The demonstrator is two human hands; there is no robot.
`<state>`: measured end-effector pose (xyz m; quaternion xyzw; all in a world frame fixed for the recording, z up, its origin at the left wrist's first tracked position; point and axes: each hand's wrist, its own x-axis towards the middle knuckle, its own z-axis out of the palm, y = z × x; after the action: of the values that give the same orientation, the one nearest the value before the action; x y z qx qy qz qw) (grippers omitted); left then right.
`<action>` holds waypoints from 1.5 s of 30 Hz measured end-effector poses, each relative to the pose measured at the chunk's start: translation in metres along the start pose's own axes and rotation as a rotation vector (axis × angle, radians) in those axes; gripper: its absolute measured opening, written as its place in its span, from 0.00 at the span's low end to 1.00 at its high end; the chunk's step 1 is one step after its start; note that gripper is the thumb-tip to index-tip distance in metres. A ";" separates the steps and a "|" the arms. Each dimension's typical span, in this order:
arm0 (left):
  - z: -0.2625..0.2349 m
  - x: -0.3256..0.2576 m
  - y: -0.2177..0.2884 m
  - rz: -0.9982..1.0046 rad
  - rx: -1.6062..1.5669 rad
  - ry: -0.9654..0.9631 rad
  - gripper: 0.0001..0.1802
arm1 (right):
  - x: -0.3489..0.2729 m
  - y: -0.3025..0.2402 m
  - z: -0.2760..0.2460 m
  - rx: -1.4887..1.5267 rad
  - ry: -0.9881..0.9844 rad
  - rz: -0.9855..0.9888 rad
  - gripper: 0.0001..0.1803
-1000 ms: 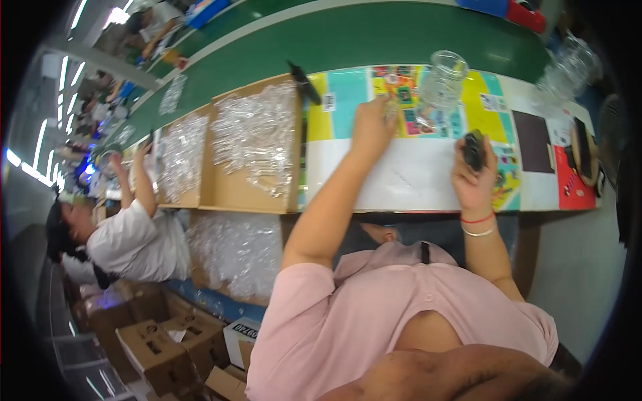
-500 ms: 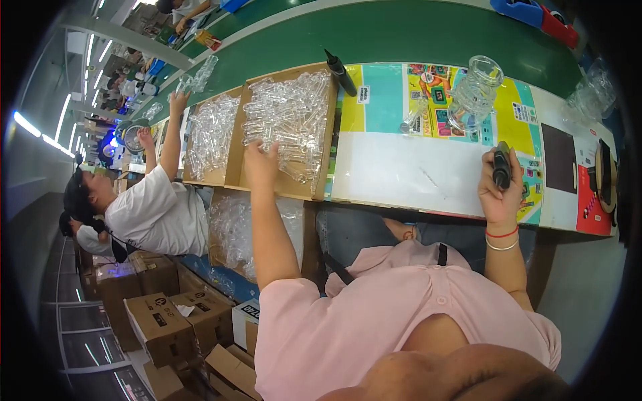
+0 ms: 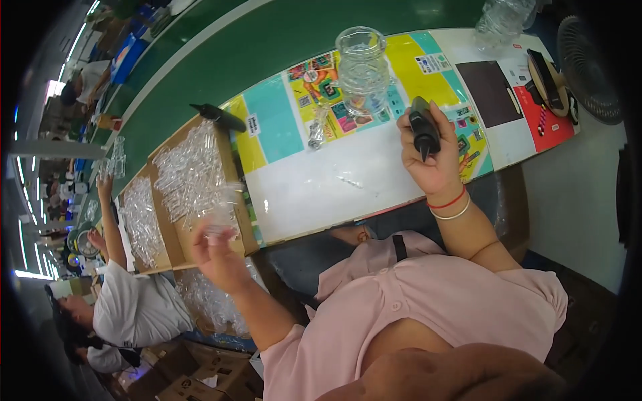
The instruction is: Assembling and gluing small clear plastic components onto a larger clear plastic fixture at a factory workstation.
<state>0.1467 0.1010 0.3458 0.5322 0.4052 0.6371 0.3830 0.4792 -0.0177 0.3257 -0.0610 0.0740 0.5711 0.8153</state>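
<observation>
My left hand [image 3: 219, 259], slightly blurred, is raised at the near edge of the cardboard tray [image 3: 175, 242], its fingers closed on a small clear piece [image 3: 218, 226]. Many similar clear tube-like pieces [image 3: 190, 175] fill the tray. Over the right part of the work board, my right hand [image 3: 433, 160] grips a black squeeze bottle [image 3: 422, 127], its pointed nozzle tilted towards me. A tall, ringed clear vessel [image 3: 363, 75] stands upright on the colourful printed board [image 3: 267, 134]. One small clear piece [image 3: 317, 128] stands left of it.
Another black nozzle bottle [image 3: 222, 117] lies at the tray's far corner. Clear vessels [image 3: 503, 25], a brush-like wooden tool [image 3: 547, 81] and a black fan [image 3: 588, 70] are at right. A co-worker in a white shirt [image 3: 137, 301] reaches over the bench at left.
My left hand has lifted out of the tray towards me with a clear piece. My right hand has tilted the bottle nozzle down towards me. The view has turned right.
</observation>
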 end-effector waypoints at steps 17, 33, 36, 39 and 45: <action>0.120 -0.044 -0.048 -0.427 0.158 -0.857 0.14 | 0.014 -0.039 -0.021 -0.104 0.130 -0.191 0.21; 0.185 -0.013 -0.050 0.042 0.735 -0.551 0.15 | 0.010 -0.039 -0.017 -0.073 0.129 -0.137 0.21; 0.185 -0.014 -0.041 0.065 0.634 -0.506 0.15 | 0.012 -0.040 -0.022 -0.082 0.101 -0.133 0.22; 0.181 -0.013 -0.041 0.072 0.648 -0.527 0.16 | 0.011 -0.039 -0.024 -0.074 0.084 -0.135 0.23; 0.170 0.008 -0.053 0.148 1.033 -0.726 0.26 | 0.015 -0.038 -0.029 -0.037 0.041 -0.112 0.24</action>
<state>0.3171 0.1469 0.3172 0.8570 0.4669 0.1633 0.1445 0.5188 -0.0217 0.2948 -0.0918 0.0764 0.5246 0.8429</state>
